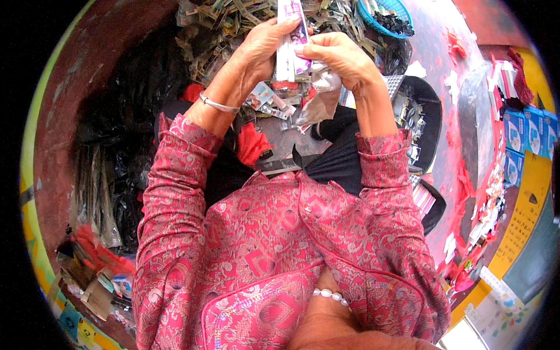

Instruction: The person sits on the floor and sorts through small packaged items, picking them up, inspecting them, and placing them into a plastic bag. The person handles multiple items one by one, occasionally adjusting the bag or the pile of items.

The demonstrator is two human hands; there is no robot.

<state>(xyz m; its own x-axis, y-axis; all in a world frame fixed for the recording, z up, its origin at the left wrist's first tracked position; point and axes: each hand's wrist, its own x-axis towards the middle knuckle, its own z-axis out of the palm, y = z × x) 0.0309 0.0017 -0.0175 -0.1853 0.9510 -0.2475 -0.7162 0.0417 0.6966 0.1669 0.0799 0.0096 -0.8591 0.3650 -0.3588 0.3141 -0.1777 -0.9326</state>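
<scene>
Seen from above, a person in a red patterned blouse holds a narrow white and purple packet [290, 44] upright between both hands, over a heap of small packaged items [233, 26]. The packet's long axis runs away from the body, toward the top of the view. The left hand [262, 49] wraps its left edge, fingers curled over the top end. The right hand [338, 55] pinches the right edge, and crumpled clear plastic [324, 87] hangs beneath its palm. Both hands are equally close.
</scene>
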